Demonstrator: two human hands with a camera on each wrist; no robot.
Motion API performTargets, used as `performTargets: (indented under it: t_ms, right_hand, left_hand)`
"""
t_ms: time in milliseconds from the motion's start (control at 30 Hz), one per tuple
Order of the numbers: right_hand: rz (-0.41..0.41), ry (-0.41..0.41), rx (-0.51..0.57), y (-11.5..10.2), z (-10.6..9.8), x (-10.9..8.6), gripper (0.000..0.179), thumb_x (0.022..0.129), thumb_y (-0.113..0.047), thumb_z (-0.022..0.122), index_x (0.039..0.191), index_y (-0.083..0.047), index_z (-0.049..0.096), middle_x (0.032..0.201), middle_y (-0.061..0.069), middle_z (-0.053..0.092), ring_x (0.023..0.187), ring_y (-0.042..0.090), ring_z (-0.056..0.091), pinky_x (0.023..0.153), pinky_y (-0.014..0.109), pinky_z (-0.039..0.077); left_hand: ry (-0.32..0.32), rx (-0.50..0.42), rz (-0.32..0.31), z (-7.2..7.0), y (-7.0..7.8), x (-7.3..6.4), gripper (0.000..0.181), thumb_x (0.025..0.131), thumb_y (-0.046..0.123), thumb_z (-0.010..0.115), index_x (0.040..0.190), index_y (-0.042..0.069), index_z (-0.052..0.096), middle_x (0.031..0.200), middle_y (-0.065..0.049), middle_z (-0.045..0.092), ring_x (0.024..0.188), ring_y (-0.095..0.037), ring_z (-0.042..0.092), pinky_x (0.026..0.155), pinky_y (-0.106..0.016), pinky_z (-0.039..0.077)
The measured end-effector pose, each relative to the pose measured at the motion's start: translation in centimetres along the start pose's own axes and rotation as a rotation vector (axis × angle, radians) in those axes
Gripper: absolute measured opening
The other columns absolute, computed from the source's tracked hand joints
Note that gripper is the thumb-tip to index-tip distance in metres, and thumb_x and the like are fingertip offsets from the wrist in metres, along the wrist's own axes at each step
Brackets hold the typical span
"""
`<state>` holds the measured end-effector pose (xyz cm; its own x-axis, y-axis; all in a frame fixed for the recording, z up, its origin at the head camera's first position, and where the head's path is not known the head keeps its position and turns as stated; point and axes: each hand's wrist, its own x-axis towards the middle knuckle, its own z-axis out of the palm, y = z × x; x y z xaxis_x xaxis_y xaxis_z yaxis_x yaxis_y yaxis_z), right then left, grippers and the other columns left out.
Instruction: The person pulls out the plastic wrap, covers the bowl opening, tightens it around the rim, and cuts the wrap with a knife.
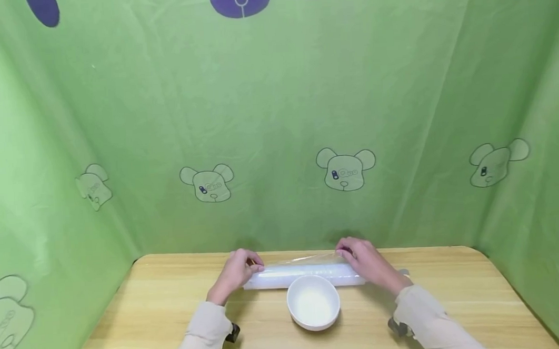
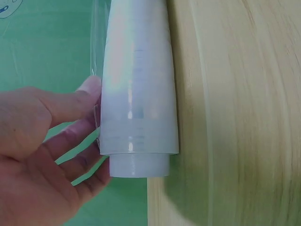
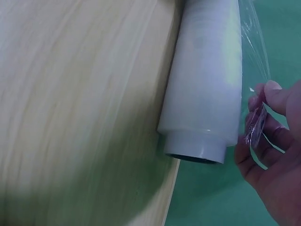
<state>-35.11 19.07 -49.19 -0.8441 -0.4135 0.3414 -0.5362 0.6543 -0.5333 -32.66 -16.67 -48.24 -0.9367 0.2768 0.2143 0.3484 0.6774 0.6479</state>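
A roll of clear plastic wrap [image 1: 273, 279] lies crosswise near the table's far edge, its pale core end showing in both wrist views. My left hand [image 1: 235, 274] is at the roll's left end, thumb and forefinger pinching the loose edge of the film [image 2: 95, 56]. At the other end, my right hand [image 1: 367, 260] pinches the film's corner, and a crumpled bit of film [image 3: 256, 125] hangs among its fingers. Between the hands the film [image 1: 312, 258] stretches up and away from the roll. Just in front of the roll, close to it, stands a white bowl [image 1: 313, 303].
The wooden table [image 1: 140, 313] has rounded far corners. Green cloth walls [image 1: 276, 116] with printed bear heads rise behind it and on both sides. A dark wrist device [image 1: 233, 333] sits under the left sleeve, another dark device [image 1: 398, 326] under the right.
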Motion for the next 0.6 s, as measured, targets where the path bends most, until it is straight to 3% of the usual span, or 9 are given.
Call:
performTargets:
  t_ms: [133, 300, 600]
  right_hand:
    - [-0.009, -0.005, 0.026, 0.3, -0.1, -0.4, 0.009, 0.097, -0.007, 0.068, 0.104, -0.01, 0.072, 0.096, -0.003, 0.07, 0.087, 0.01, 0.063, 0.078, 0.029, 0.06]
    - [-0.013, -0.043, 0.081, 0.5, -0.7, -1.3, 0.022, 0.088, -0.001, 0.075, 0.11, -0.006, 0.074, 0.09, -0.008, 0.065, 0.083, 0.009, 0.061, 0.073, 0.024, 0.058]
    - [-0.031, -0.024, 0.0, 0.1, -1.4, -1.5, 0.016, 0.092, 0.001, 0.071, 0.102, -0.01, 0.075, 0.098, -0.005, 0.068, 0.092, 0.014, 0.065, 0.083, 0.03, 0.061]
  left_hand:
    - [0.03, -0.017, 0.009, 0.0, -0.1, -0.1, 0.006, 0.088, -0.003, 0.075, 0.087, 0.003, 0.077, 0.083, -0.004, 0.073, 0.073, -0.014, 0.062, 0.064, -0.022, 0.055]
    - [0.034, -0.008, 0.029, 0.1, 0.0, 0.1, 0.009, 0.091, -0.005, 0.071, 0.087, 0.003, 0.075, 0.083, -0.005, 0.072, 0.073, -0.013, 0.062, 0.066, -0.024, 0.056]
    - [0.034, 0.008, 0.031, 0.1, 0.3, 0.3, 0.01, 0.095, -0.003, 0.066, 0.089, 0.004, 0.07, 0.08, -0.002, 0.066, 0.07, -0.012, 0.057, 0.064, -0.024, 0.054]
